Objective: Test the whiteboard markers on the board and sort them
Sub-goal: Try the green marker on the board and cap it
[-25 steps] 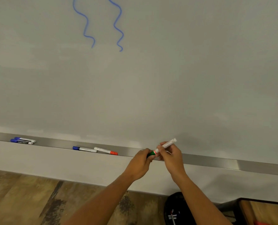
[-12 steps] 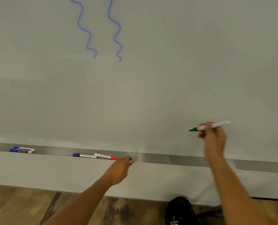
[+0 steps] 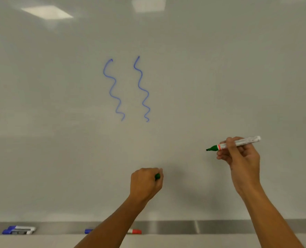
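Uncapped green marker [image 3: 234, 143] level, tip seemingly near whiteboard [image 3: 184, 77].

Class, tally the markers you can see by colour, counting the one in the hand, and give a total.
Blue markers on the tray: 3
Red marker on the tray: 1
Green marker in the right hand: 1
Total: 5

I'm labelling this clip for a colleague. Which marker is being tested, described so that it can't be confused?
On the whiteboard, right of the two blue squiggles, the right hand holds a white marker. Unlike the capped markers in the tray, it is uncapped, with a green tip.
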`<state>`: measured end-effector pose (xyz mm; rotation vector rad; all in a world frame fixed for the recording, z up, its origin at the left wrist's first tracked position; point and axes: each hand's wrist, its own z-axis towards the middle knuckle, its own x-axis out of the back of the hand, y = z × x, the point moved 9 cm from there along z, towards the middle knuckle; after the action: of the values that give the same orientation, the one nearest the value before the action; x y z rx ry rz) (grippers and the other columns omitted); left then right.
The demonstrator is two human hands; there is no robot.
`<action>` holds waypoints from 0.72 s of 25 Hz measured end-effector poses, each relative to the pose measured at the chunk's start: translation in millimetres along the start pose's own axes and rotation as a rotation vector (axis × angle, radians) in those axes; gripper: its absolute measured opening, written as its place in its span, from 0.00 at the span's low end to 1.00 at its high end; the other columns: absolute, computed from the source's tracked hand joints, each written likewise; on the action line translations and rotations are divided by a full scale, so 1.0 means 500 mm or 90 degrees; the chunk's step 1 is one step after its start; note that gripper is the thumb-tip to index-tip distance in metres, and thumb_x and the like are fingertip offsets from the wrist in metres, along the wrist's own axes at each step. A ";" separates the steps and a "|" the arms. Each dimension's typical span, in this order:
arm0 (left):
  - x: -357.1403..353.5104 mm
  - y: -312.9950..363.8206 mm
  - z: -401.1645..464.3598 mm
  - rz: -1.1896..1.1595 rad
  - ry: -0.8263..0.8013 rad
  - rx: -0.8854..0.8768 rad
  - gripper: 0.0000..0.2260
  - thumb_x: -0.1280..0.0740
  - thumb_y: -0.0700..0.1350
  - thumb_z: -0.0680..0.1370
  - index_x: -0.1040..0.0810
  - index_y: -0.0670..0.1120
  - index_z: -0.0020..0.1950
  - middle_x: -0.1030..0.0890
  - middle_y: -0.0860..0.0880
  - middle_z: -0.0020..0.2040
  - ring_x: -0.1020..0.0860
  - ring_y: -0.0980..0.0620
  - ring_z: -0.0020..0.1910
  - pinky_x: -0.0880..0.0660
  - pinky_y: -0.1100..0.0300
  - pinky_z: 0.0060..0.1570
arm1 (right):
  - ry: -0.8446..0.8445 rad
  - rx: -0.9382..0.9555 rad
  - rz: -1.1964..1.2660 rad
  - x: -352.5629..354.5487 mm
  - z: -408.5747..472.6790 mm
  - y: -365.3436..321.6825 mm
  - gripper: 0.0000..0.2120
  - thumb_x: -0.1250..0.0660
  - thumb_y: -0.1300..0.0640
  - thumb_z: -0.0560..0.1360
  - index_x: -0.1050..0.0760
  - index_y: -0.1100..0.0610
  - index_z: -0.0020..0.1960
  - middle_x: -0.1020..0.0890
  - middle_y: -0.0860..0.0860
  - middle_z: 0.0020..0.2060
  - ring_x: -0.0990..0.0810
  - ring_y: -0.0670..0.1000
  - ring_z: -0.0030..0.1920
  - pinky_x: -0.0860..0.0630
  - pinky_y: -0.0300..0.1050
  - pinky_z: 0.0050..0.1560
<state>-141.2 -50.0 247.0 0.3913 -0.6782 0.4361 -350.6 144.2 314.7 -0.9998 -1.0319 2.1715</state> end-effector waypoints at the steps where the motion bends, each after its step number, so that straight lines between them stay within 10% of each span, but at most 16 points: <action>1: 0.032 0.026 0.037 -0.005 0.045 -0.024 0.23 0.35 0.52 0.77 0.41 0.50 0.27 0.43 0.55 0.21 0.43 0.54 0.20 0.49 0.69 0.23 | -0.008 0.006 0.007 -0.018 -0.002 -0.008 0.04 0.32 0.57 0.78 0.24 0.57 0.45 0.17 0.53 0.37 0.20 0.50 0.33 0.19 0.41 0.36; 7: 0.174 0.141 0.243 -0.061 0.244 -0.154 0.23 0.37 0.55 0.78 0.35 0.48 0.26 0.36 0.52 0.19 0.38 0.51 0.18 0.37 0.60 0.18 | 0.002 0.048 0.016 -0.064 0.028 -0.069 0.10 0.32 0.55 0.77 0.25 0.63 0.49 0.18 0.55 0.36 0.20 0.52 0.33 0.19 0.44 0.38; 10: 0.221 0.178 0.315 -0.141 0.280 -0.172 0.17 0.40 0.53 0.80 0.19 0.45 0.41 0.26 0.48 0.23 0.27 0.46 0.21 0.28 0.55 0.22 | 0.015 0.080 -0.008 -0.069 0.054 -0.121 0.13 0.30 0.55 0.77 0.26 0.66 0.50 0.19 0.53 0.33 0.19 0.53 0.32 0.19 0.45 0.38; 14: 0.259 0.253 0.366 0.001 0.344 -0.257 0.18 0.41 0.53 0.80 0.22 0.46 0.64 0.18 0.49 0.47 0.20 0.47 0.49 0.27 0.46 0.52 | 0.054 0.151 -0.038 -0.066 0.082 -0.211 0.12 0.30 0.50 0.76 0.26 0.57 0.41 0.21 0.52 0.29 0.25 0.51 0.26 0.25 0.44 0.28; 18: 0.233 0.301 0.409 0.207 0.292 -0.310 0.26 0.45 0.59 0.81 0.36 0.48 0.76 0.33 0.46 0.75 0.39 0.40 0.75 0.48 0.34 0.72 | 0.076 0.199 -0.077 -0.063 0.112 -0.258 0.11 0.29 0.47 0.76 0.18 0.55 0.45 0.16 0.52 0.34 0.21 0.52 0.28 0.29 0.43 0.26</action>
<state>-240.5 8.4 501.8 -0.2819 -0.3764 0.6242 -358.4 171.5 456.1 -0.8839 -0.6551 2.0652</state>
